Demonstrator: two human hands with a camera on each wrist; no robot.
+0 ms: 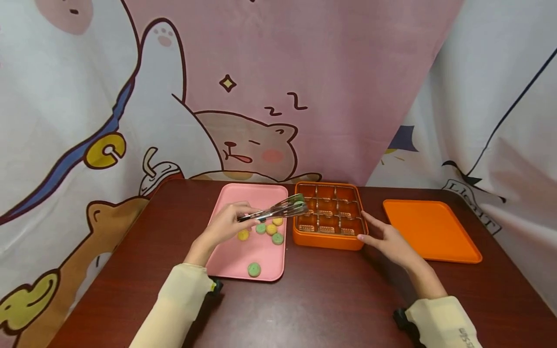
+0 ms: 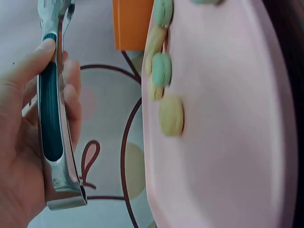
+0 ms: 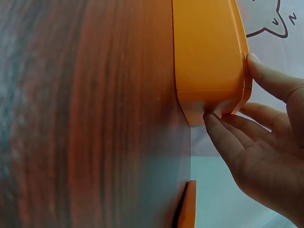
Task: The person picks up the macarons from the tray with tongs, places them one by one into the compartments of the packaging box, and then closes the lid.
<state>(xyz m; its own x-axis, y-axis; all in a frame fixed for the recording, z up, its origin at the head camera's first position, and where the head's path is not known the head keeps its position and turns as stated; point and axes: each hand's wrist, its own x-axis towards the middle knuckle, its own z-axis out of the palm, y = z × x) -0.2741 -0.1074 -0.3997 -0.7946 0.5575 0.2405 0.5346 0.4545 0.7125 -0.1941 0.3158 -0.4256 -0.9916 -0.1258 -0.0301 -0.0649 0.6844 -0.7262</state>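
Head view shows a curtain (image 1: 348, 72) lettered "Z Z", a pink tray (image 1: 271, 258), an orange box (image 1: 328, 241) touched by the right hand (image 1: 388, 244), fingers apart, and the left hand (image 1: 228, 223), fingers clamped on tongs (image 1: 276, 211), their teal inlay (image 2: 50, 114) clear only from the left wrist, tips bearing a green macaron (image 1: 299, 204) over the box's left edge.
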